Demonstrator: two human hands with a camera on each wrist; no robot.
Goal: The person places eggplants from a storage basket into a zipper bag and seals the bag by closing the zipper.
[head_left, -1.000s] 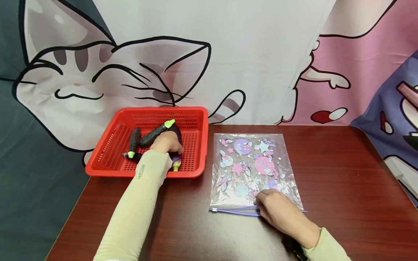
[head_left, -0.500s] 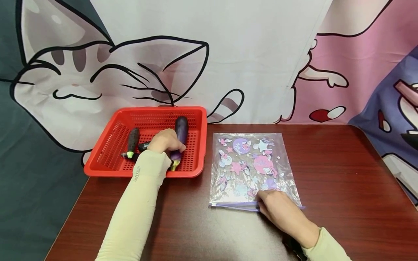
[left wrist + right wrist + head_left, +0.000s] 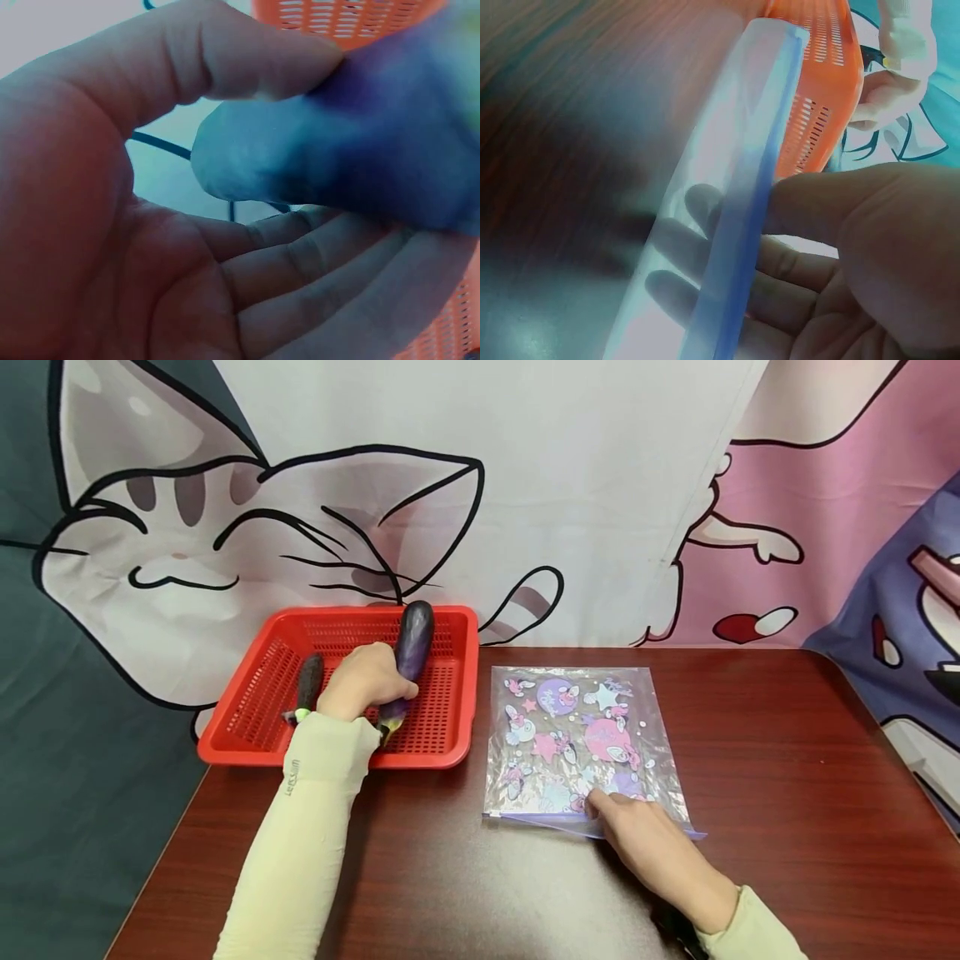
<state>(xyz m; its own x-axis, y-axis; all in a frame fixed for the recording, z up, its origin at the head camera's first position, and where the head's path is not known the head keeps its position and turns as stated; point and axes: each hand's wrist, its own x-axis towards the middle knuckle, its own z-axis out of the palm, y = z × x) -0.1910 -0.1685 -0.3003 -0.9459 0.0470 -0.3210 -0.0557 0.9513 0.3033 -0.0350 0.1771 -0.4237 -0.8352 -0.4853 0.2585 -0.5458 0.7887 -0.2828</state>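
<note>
My left hand (image 3: 367, 681) holds a dark purple eggplant (image 3: 415, 639) between thumb and fingers, tilted over the red basket (image 3: 468, 693). The upper end of the eggplant reaches the basket's back rim, and its green-yellow stem end points down toward me. In the left wrist view the thumb presses one side of the eggplant (image 3: 360, 142) while the fingers lie along the other. A clear plastic zip bag (image 3: 577, 743) printed with pink and purple figures lies flat on the table. My right hand (image 3: 652, 852) pinches its purple zip edge (image 3: 754, 217), slightly raised.
Inside the basket, a dark green zucchini-like vegetable (image 3: 309, 681) with a light green end lies left of my hand; my arm hides part of the contents. Behind the brown table (image 3: 787, 777) hangs a printed cloth (image 3: 600, 502).
My left hand has taken hold of the eggplant and raised it from the basket floor, shifting slightly left. The bag's zip edge has risen a little in my right hand.
</note>
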